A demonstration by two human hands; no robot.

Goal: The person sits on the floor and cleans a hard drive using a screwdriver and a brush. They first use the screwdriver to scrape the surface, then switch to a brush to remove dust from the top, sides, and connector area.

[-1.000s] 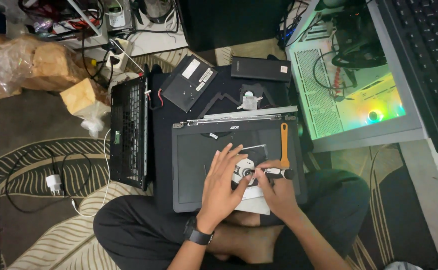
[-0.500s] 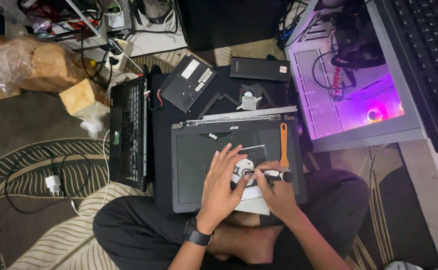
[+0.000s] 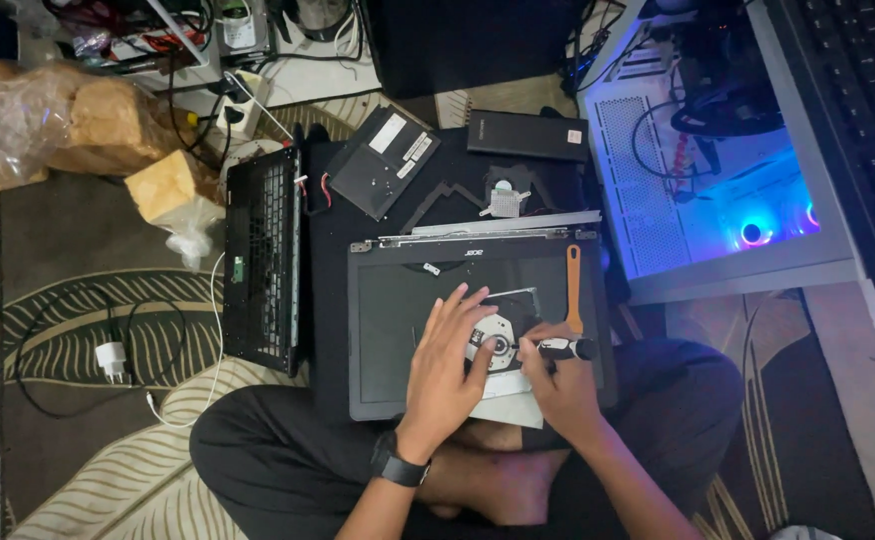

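Note:
A dark laptop lies closed on my lap and the black mat. On its lid rests an optical disc drive, tray side up, over a white sheet. My left hand lies flat on the drive's left part, fingers spread, a black watch on the wrist. My right hand grips a small black screwdriver, its tip pointing left at the drive's hub. An orange pry tool lies upright on the lid just above my right hand.
A detached laptop keyboard panel lies left of the laptop. A black battery, a black box and a small fan part lie behind. A lit white computer case stands right. A white charger with cable is on the rug.
Both hands stay on the drive almost unmoved. The light inside the computer case has turned from green-yellow to purple to blue.

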